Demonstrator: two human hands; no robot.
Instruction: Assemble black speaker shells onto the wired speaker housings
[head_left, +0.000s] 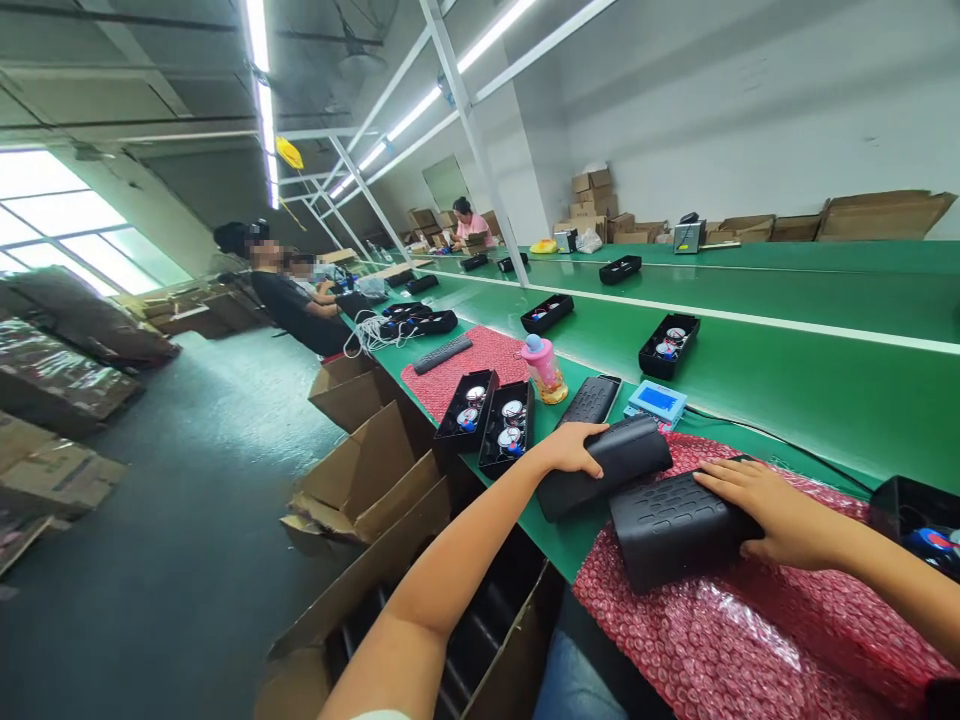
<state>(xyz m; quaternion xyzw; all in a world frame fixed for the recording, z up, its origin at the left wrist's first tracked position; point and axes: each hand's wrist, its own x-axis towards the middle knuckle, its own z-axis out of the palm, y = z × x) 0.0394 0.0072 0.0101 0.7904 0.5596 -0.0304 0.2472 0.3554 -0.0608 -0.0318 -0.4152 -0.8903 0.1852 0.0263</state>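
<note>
My left hand [576,450] is closed over the near end of a smooth black plastic speaker housing [630,455], tilted on the green bench. To its right, a second black speaker housing [671,525] lies on red bubble wrap [720,640], its face patterned with raised oblong shapes. My right hand [780,505] grips that one, fingers across the top and thumb at the near side. The two housings nearly touch; their undersides are hidden. Just behind them are another patterned black piece [590,400] and a small blue device with a screen [657,402].
Open black housings [506,425] with round silver parts and wires stand left, near a pink-capped bottle [545,370]. Open cardboard boxes [375,470] sit below the bench edge. A cable [772,445] crosses the bench [795,390]. Co-workers [289,305] sit farther along.
</note>
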